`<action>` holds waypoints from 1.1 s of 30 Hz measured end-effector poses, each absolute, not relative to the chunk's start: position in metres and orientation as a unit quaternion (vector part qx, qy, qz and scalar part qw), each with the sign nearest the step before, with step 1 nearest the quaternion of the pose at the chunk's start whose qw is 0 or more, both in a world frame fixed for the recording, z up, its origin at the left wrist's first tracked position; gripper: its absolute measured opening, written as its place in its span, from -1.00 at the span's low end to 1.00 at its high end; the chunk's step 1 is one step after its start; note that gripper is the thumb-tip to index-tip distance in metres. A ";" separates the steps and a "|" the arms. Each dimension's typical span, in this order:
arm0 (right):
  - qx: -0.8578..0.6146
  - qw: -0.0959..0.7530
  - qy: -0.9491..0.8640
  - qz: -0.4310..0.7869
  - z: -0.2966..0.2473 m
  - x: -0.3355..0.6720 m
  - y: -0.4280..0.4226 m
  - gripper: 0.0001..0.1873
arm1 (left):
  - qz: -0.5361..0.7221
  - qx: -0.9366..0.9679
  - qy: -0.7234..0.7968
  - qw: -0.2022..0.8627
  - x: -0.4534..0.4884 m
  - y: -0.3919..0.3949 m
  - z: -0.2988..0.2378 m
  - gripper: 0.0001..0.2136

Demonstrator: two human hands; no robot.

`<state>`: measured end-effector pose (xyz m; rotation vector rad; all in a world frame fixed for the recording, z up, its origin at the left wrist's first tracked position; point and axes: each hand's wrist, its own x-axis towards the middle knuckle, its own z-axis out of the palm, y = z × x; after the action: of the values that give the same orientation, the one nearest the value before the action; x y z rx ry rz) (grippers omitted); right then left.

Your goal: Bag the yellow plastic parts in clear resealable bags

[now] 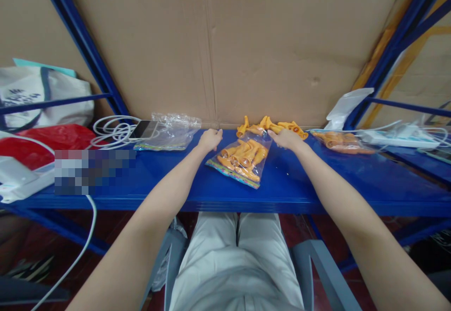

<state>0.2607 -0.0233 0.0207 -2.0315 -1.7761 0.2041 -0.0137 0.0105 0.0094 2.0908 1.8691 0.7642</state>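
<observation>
A clear plastic bag filled with several small orange toy pieces lies on the blue shelf in front of me. My left hand rests on the shelf just left of the bag, fingers curled loosely with nothing visible in them. My right hand reaches to the bag's far right corner, fingers closed at a loose pile of orange pieces by the cardboard wall; what it pinches is hidden.
An empty clear bag, a phone and coiled white cable lie at left. Another filled bag and a white power strip sit at right. Red and white bags stand far left. Cardboard backs the shelf.
</observation>
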 end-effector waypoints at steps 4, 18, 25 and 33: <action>-0.711 0.239 -0.617 0.237 0.018 0.258 -0.025 -0.35 | 0.305 0.685 0.625 0.219 -0.012 0.012 0.007 -0.72; -0.562 0.481 -0.475 0.476 0.010 0.231 -0.030 -0.69 | 0.309 0.613 0.544 0.482 -0.002 0.001 0.006 -0.83; -0.466 0.515 -0.500 0.518 0.002 0.229 -0.027 -0.73 | 0.373 0.557 0.491 0.556 -0.001 0.001 0.004 -0.86; -0.518 0.487 -0.524 0.469 0.002 0.225 -0.027 -0.76 | 0.407 0.546 0.519 0.517 -0.005 0.010 0.001 -0.85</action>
<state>0.2247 -0.0273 0.0020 -1.2595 -1.2753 1.1404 -0.0049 0.0104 0.0006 1.3111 1.2451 0.9769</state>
